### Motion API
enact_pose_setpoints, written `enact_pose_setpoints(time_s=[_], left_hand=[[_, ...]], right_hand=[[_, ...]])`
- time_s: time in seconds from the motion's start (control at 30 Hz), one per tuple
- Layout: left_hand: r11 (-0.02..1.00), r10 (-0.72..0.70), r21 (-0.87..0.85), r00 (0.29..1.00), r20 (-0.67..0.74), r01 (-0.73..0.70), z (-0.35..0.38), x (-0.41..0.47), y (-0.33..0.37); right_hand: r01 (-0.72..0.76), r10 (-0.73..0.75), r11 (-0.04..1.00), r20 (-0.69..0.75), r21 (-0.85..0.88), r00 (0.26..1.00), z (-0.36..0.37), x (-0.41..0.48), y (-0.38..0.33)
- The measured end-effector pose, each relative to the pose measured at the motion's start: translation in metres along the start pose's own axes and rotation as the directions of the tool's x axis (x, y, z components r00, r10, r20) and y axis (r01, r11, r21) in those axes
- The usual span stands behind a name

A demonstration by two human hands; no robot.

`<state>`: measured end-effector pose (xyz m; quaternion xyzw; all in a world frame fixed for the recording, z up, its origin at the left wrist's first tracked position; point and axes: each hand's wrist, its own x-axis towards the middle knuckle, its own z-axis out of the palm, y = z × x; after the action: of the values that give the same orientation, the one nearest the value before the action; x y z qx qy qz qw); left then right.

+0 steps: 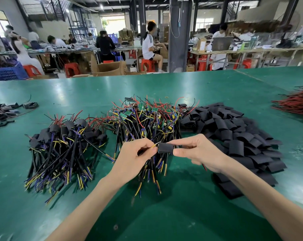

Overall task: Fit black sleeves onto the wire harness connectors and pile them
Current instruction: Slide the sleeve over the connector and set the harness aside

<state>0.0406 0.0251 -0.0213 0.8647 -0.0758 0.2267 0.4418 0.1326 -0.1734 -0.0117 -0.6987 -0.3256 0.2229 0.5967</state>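
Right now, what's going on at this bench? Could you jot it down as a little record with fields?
Surface: green table
Left hand: pinching thin wires of one harness
Right hand: holding a black sleeve between thumb and fingers
Sleeve state: wires enter its left end
Left pile: sleeved harnesses
Middle pile: unsleeved harnesses with green boards showing
Right pile: loose black sleeves
Far right edge: bundle of red and black wires
Background: other people seated at benches
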Motion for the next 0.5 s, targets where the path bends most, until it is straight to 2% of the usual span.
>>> enact_pose_setpoints(time_s=[0.13,0.23,0.4,0.5], left_hand=[[1.000,0.000,-0.019,0.999,0.041,0.001,0.000,-0.001,-0.003],[1.000,0.009,0.005,0.996,0.089,-0.010,0.000,-0.001,-0.005],[0.994,0.037,0.105,0.997,0.064,-0.043,-0.002,0.001,-0.010],[0.984,0.043,0.167,0.996,0.079,-0.056,0.000,0.001,-0.013]], right_hand=[[-0.032,0.033,0.999,0.024,-0.027,0.999,0.002,0.000,0.004],[-0.027,0.031,0.991,0.027,-0.127,0.999,0.003,0.000,0.003],[0.054,-0.110,0.912,-0.115,-0.406,0.987,0.003,0.002,0.002],[0.105,-0.175,0.858,-0.095,-0.502,0.980,0.008,0.000,0.002]])
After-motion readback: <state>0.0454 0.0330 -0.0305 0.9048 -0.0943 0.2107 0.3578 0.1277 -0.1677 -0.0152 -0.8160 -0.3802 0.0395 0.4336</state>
